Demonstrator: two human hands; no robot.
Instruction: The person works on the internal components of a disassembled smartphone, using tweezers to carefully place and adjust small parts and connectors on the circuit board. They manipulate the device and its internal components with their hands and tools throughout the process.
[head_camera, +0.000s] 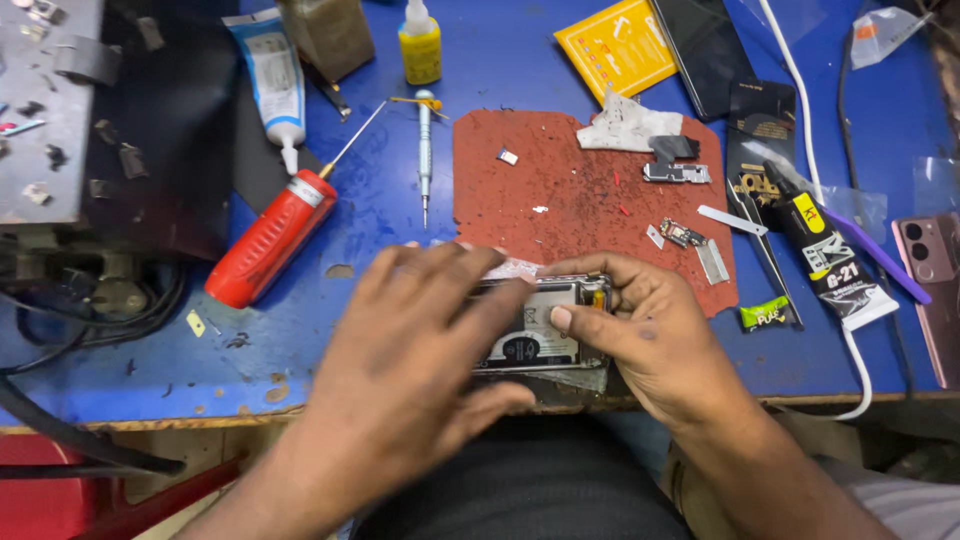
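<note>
So both hands are down at the near edge of the blue counter, working on an opened-up phone with its back off, so you can see the battery and the insides. The left hand lies flat over the left half of the phone with fingers spread and slightly blurred, resting on top rather than pinching, so its grip is apart. The right hand wraps the phone's right edge, fingers curled over the top corner and thumb pressed on the battery face, so that grip is clamped on the phone. The phone sits just in front of a reddish-brown work mat, overlapping its near edge. On the mat there's a crumpled white wipe, a small metal bracket and a few tiny loose parts. Left of the mat lies a slim precision screwdriver, and further left a red bottle with a long needle tip. A small yellow bottle stands at the far side. To the right there's a black glue tube, tweezers and another phone in pink at the counter's right end.
</note>
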